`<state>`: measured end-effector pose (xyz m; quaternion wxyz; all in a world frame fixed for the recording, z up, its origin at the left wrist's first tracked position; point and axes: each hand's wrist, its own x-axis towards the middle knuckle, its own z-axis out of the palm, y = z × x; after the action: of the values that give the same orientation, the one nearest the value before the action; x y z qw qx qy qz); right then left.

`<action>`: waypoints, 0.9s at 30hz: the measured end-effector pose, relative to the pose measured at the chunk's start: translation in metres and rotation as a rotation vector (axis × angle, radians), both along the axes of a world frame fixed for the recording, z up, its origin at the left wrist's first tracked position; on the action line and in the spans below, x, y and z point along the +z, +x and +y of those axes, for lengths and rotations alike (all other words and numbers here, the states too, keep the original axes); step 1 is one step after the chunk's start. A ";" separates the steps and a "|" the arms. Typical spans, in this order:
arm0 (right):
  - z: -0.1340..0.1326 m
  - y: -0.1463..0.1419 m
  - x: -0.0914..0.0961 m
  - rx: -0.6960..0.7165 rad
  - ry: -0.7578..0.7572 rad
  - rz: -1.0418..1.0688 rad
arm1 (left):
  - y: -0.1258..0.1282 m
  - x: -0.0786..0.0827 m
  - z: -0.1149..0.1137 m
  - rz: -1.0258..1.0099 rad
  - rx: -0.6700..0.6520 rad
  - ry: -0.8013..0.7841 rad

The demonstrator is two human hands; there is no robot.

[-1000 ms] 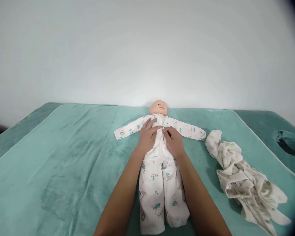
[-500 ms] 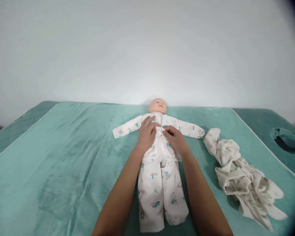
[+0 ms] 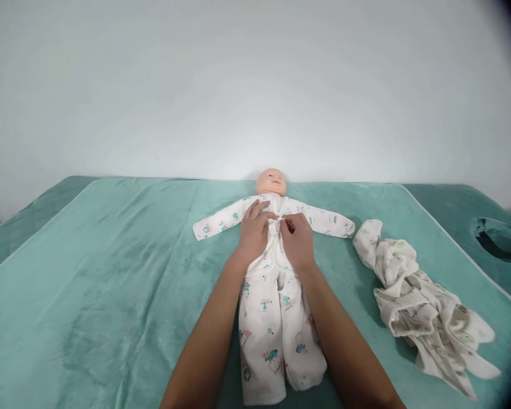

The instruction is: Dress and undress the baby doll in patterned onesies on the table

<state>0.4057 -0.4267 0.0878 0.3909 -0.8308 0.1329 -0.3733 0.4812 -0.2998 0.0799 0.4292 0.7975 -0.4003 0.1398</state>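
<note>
A baby doll (image 3: pixel 271 180) lies on its back, dressed in a white printed jacket (image 3: pixel 225 220) and matching trousers (image 3: pixel 262 341). Its sleeves are spread to both sides. My left hand (image 3: pixel 254 230) rests on the chest with some fingers stretched over the cloth; its index finger and thumb are closed on bunched fabric at the front opening. My right hand (image 3: pixel 297 238) pinches the jacket's front edge just beside the left fingertips. Whether a button, snap or tie is between the fingers is too small to make out.
Crumpled white printed baby clothes (image 3: pixel 409 295) lie to the right of the doll. A teal plush cover (image 3: pixel 111 284) spreads under everything, with a dark strap-like shape (image 3: pixel 498 247) at the far right. Behind stands a pale wall (image 3: pixel 255 85).
My right hand has turned more upright and shifted slightly inward and up along the jacket's front opening. My left hand has stayed nearly in place.
</note>
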 end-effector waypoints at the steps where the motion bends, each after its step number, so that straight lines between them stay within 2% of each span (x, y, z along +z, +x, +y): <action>1: -0.002 0.000 -0.001 -0.019 0.050 0.002 | 0.000 0.000 0.000 0.002 -0.001 -0.014; 4: -0.005 -0.004 -0.002 0.019 0.221 0.020 | -0.006 0.000 0.003 -0.002 0.016 -0.103; 6: -0.001 -0.015 0.001 0.049 0.224 0.020 | -0.016 -0.001 0.009 0.009 0.034 -0.157; 8: 0.007 -0.028 0.003 0.058 0.091 0.052 | -0.027 -0.005 0.018 0.032 0.031 -0.170; 12: 0.020 -0.048 0.005 0.094 -0.276 0.223 | -0.042 -0.014 0.031 0.068 -0.022 -0.116; 15: 0.021 -0.051 0.006 0.082 -0.386 0.293 | -0.043 -0.015 0.031 0.064 -0.041 -0.069; 18: 0.017 -0.052 0.008 0.131 -0.445 0.285 | -0.041 -0.013 0.028 0.034 -0.038 -0.043; 21: 0.012 -0.054 0.012 0.197 -0.407 0.248 | -0.040 -0.012 0.028 0.002 -0.039 -0.033; 27: -0.002 -0.055 0.015 0.342 -0.218 0.223 | -0.043 -0.008 0.029 -0.078 -0.042 0.027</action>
<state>0.3511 -0.4288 0.1029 0.3395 -0.9146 -0.0086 -0.2196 0.4377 -0.2713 0.0717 0.4055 0.7884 -0.4353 0.1563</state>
